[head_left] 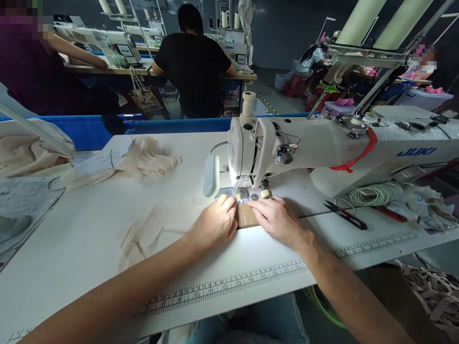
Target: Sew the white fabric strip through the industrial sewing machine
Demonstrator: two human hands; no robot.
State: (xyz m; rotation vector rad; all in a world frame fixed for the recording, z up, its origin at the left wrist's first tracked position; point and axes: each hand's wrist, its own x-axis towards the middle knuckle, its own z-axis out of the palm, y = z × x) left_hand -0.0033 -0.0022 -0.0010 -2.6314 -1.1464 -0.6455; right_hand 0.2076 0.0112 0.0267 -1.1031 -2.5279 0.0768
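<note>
Because the cloth [141, 234] behind the table's front edge [229, 308] looks light and limp, its rim suits pinching, fingers of left hand [217, 217] bunched, right hand [278, 220] loosely curled, grips unclear.

1. Near sewing machine [304, 138]: the brand name "JUKI" [416, 152] stands in slanted blue capitals on the pale body, toward the right of the view.
2. Background sewing machine [235, 49], near the top centre: the same name, "JUKI", appears in smaller blue capitals.
3. Ruler scale [218, 288], printed along the near edge of the white surface [86, 239]: graduated lines carry numerals ascending rightward; 10, 11, 12 and 13 are legible.
4. Paper slip [93, 164], at left: its lines of marks are too small to read.
5. Sheet [27, 196], far left: its characters are illegible.
</note>
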